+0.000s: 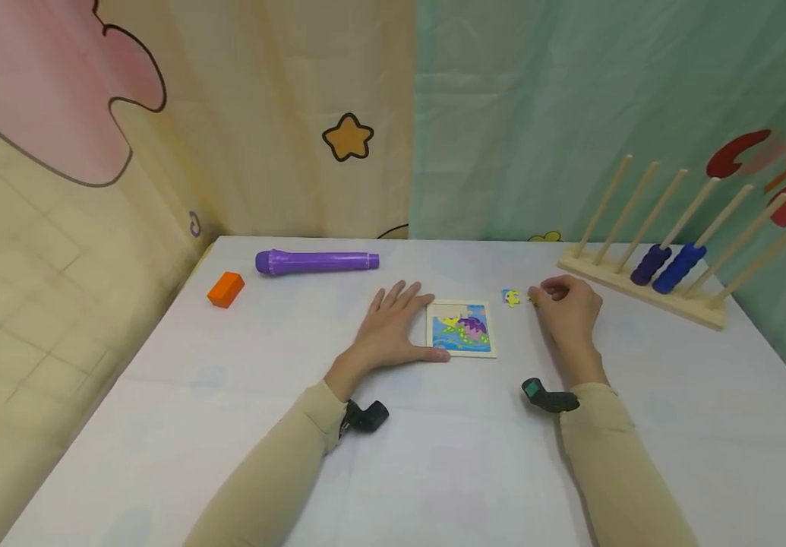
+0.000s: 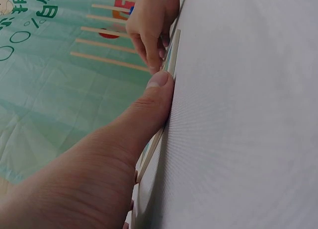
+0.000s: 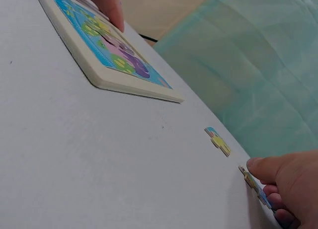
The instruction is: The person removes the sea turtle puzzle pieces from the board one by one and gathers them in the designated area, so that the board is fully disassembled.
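A small framed jigsaw puzzle (image 1: 462,355) lies on the white table, its picture showing a yellow and purple creature on blue. My left hand (image 1: 393,327) is spread at its left side, fingers straight. The thumb touches the frame's near edge and the index finger reaches its far left corner. To the right of the frame, my right hand (image 1: 570,308) pinches a small puzzle piece (image 3: 254,187) between thumb and fingers, tilted close over the table. Another puzzle piece (image 1: 511,298), yellow and blue, lies flat between the frame and that hand.
A purple toy microphone (image 1: 317,262) lies near the table's back edge, with an orange block (image 1: 225,289) to its left. At the back right stands a wooden peg rack (image 1: 639,292) with upright rods and blue beads (image 1: 678,268). Curtains hang behind the table.
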`<action>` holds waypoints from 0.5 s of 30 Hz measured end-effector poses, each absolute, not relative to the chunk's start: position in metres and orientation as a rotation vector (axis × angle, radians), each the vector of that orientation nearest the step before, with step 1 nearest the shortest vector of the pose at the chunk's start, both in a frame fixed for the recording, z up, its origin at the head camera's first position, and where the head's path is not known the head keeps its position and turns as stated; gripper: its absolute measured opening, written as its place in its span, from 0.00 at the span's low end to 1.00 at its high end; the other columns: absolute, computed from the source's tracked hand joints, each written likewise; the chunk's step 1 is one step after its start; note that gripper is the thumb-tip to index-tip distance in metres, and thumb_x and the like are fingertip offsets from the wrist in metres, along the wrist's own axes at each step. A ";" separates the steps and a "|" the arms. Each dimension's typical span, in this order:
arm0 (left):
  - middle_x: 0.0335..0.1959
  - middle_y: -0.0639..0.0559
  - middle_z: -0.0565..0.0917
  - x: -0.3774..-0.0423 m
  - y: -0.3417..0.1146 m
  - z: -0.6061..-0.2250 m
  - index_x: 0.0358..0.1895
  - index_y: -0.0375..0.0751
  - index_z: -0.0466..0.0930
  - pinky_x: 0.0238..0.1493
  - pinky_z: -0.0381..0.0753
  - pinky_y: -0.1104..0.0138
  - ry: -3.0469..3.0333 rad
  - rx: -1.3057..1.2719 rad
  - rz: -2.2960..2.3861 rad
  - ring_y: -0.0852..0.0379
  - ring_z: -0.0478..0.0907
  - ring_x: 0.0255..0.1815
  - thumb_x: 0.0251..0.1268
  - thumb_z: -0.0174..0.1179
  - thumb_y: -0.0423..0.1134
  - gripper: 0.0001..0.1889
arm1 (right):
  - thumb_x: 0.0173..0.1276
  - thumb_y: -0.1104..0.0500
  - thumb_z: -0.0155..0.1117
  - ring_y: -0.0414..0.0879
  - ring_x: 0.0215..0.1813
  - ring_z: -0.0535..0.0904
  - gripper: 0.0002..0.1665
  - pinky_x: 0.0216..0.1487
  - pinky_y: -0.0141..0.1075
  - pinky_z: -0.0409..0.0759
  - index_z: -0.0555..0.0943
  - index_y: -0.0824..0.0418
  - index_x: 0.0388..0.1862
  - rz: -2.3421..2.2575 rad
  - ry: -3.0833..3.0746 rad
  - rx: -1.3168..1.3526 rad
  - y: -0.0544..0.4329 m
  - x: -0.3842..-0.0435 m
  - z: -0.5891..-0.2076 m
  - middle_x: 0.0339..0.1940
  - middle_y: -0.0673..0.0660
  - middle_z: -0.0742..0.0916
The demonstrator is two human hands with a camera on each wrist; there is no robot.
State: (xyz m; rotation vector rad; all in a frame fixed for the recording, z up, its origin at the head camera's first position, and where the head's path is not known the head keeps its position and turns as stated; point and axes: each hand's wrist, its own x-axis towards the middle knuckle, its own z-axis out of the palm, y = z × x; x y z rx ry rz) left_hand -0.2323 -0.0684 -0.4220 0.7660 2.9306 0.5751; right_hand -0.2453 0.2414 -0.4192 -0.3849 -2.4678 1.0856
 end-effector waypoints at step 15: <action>0.89 0.51 0.50 -0.231 -0.067 -0.424 0.84 0.58 0.59 0.88 0.32 0.46 2.952 0.774 0.592 0.46 0.38 0.90 0.51 0.68 0.78 0.58 | 0.76 0.56 0.68 0.54 0.44 0.78 0.15 0.63 0.49 0.66 0.87 0.68 0.49 1.081 -2.377 -0.302 0.238 -0.245 -0.418 0.42 0.66 0.87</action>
